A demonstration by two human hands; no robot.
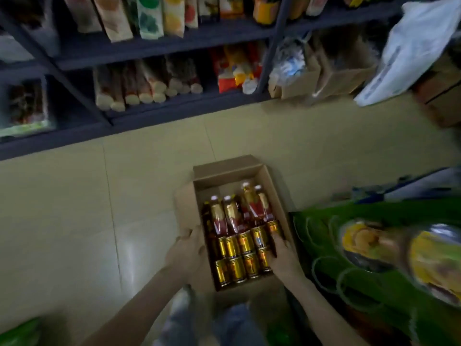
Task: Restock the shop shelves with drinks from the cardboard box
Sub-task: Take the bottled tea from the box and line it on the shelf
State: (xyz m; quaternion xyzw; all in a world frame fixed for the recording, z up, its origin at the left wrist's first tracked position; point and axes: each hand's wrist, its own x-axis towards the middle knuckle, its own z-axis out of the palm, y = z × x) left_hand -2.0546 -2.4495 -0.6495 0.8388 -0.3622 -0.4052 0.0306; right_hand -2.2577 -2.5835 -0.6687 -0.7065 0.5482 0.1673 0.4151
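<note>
Left hand, right hand grip cardboard box walls.

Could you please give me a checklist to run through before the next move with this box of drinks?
1. The box is open: ok.
2. It holds cans and bottles: ok.
3. The left hand grips the box's left side: ok.
4. The right hand has hold of a can: cannot tell, blurred.
5. The shelves have free room: cannot tell; the rows in view look full.
</note>
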